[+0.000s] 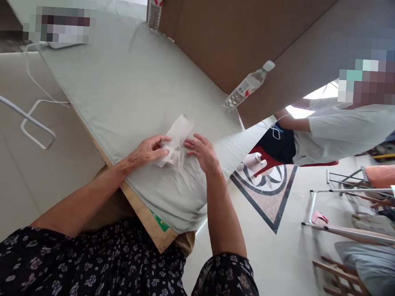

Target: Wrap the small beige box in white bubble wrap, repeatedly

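Note:
A crumpled translucent plastic bag (180,131) with a small printed label lies near the table's front corner. My left hand (149,150) grips its left edge between thumb and fingers. On the bag's other side, my right hand (202,152) has its fingers apart, with the fingertips close to the plastic; whether they touch it I cannot tell. What the bag contains, if anything, is not clear.
A pale cloth covers the table (121,81). Beyond the bag, a water bottle (246,88) leans by a large cardboard panel (217,37), and another bottle (155,9) stands farther back. A seated person (348,135) is at right. White cables (35,120) hang at left.

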The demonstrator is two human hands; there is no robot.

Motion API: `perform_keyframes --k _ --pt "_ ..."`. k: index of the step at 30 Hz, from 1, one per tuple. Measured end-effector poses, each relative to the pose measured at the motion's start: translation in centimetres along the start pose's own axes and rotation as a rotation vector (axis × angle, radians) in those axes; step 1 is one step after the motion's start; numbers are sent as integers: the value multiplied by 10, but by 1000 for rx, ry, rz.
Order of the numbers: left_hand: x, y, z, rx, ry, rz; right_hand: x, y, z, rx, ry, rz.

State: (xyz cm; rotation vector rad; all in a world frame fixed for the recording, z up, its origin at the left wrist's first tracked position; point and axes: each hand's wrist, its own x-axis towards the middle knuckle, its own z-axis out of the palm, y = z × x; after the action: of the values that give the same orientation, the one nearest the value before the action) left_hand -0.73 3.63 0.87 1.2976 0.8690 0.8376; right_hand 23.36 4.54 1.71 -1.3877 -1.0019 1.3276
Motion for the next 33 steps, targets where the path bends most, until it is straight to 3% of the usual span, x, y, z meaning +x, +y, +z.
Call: perform_keyframes --k 6,12,18,20,24,28,33 --pt "0 8 6 150 62 42 -2 4 31 -74 -40 -159" --pt "21 25 20 403 164 152 12 -11 28 -71 14 -339" --pt "49 29 25 635 294 82 22 -6 6 -272 335 -326" --pt "46 27 27 675 328 130 12 -6 4 -335 357 -373" --pt "27 24 40 816 329 231 -9 -10 12 -474 243 -384" --pt "16 24 53 899 385 242 -18 -11 23 -614 252 -412" --pt "19 26 38 681 453 197 -22 -9 14 -562 273 -398"
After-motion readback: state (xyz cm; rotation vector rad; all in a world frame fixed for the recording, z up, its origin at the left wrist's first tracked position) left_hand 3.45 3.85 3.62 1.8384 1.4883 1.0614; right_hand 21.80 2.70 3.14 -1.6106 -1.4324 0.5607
